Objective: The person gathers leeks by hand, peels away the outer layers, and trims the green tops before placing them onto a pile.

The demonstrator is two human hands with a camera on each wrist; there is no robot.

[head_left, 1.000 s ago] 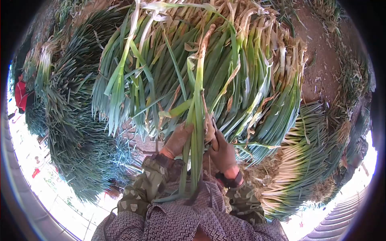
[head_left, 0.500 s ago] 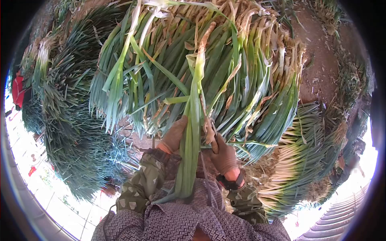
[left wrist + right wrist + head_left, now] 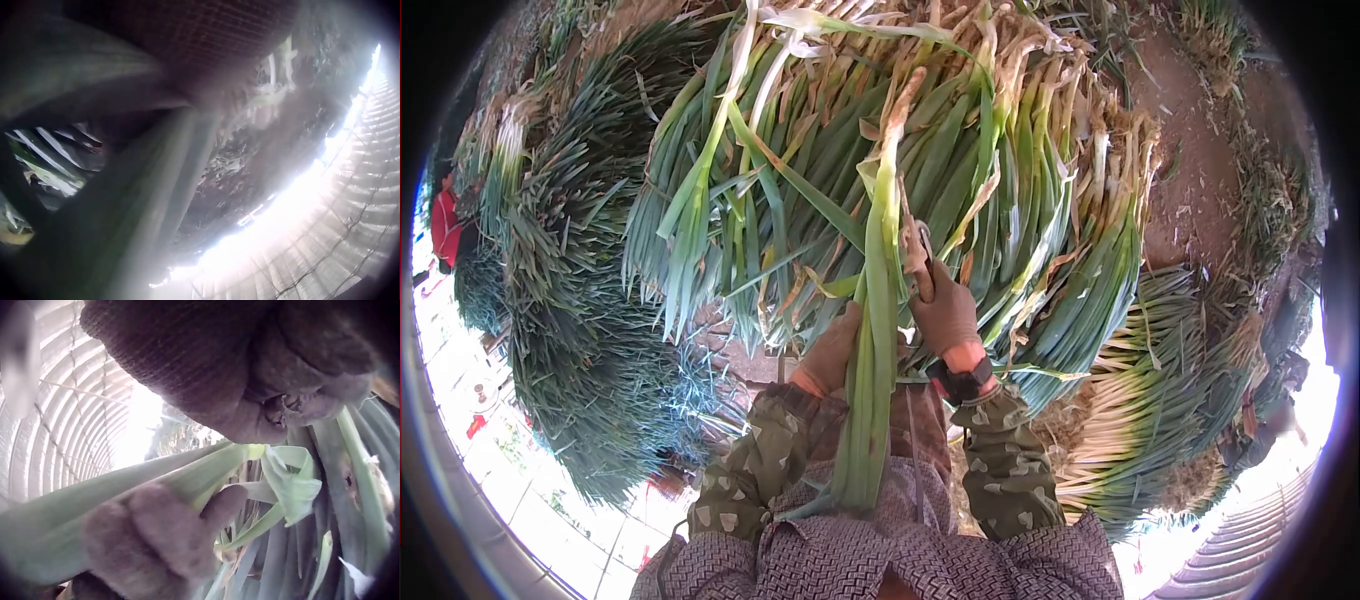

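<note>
A long green onion [image 3: 883,225] points away from me, its brown root end outward and its leaves hanging toward my lap. My gloved left hand [image 3: 832,350] grips its leaves; in the right wrist view the left fingers [image 3: 165,528] curl round them from below. Close along its right side, my gloved right hand [image 3: 948,312] pinches a withered brown leaf [image 3: 914,252]. A small piece of metal [image 3: 925,238] shows at the right fingertips, mostly hidden by the hand. In the left wrist view, blurred leaves [image 3: 150,187] fill the foreground.
A broad heap of green onions [image 3: 1040,240] lies just beyond my hands, roots outward. Another dark green heap [image 3: 580,300] stands at left. At right is a row of onions with pale stems [image 3: 1115,420]. Bare soil [image 3: 1195,150] shows at upper right.
My right hand has moved forward along the onion, bringing the withered leaf and metal piece with it. The left hand stays round the leaves, whose hanging ends have drawn together.
</note>
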